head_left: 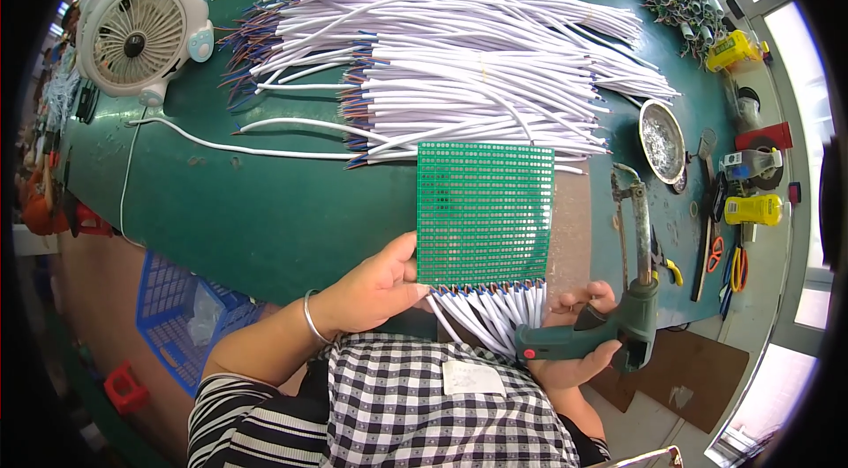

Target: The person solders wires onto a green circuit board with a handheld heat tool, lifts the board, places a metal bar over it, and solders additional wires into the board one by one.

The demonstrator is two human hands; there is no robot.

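My left hand (378,291) pinches the lower left edge of a green perforated circuit board panel (486,216), thumb in front and fingers behind. A row of white cables (484,311) with brown and blue wire ends meets the panel's lower edge and hangs toward my apron. In my right hand (572,371) is a dark green soldering gun (634,318) with a red button, its metal barrel upright and a bent tube at the top. The gun stands to the right of the panel, apart from it. Some right-hand fingers show behind the gun, near the cables.
Bundles of white cables (459,17) cover the far table. A fan (137,35) stands at far left. To the right are a round metal dish (662,141), pliers (667,266), orange-handled scissors (738,269) and yellow bottles (753,210). A blue crate (168,327) sits below the table.
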